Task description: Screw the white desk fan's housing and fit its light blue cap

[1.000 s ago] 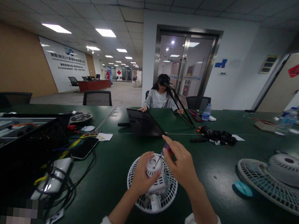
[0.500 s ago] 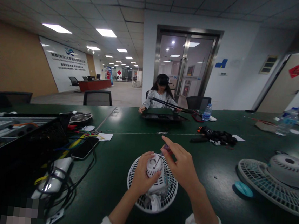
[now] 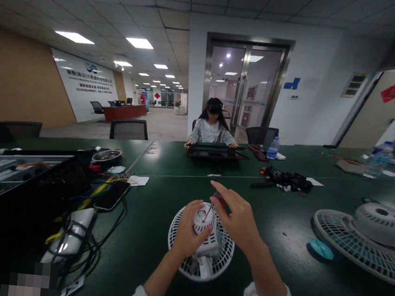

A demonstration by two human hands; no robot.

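Observation:
A small white fan [image 3: 209, 246] lies face down on the dark green table, its round grille [image 3: 227, 258] underneath and its motor housing on top. My left hand [image 3: 191, 233] is wrapped around the housing, thumb on the near side and fingers on the far side. In my right hand [image 3: 235, 212] is a screwdriver [image 3: 209, 209], pinched at its purplish handle. Its thin metal shaft slants down to the top of the housing, where the tip seems to touch. Most of the handle is hidden behind my fingers.
Right of me lies a larger fan [image 3: 377, 240] beside a turquoise round cap [image 3: 320, 249]. To the left are an opened black case [image 3: 40, 184], a phone [image 3: 112, 195], tangled cables and a metal bowl [image 3: 107, 156]. Across the table a person [image 3: 211, 126] handles a flat black panel [image 3: 218, 153].
My right hand and the screwdriver have shifted slightly left; my left hand stays on the fan. The person opposite has lowered a black frame-like piece onto the panel.

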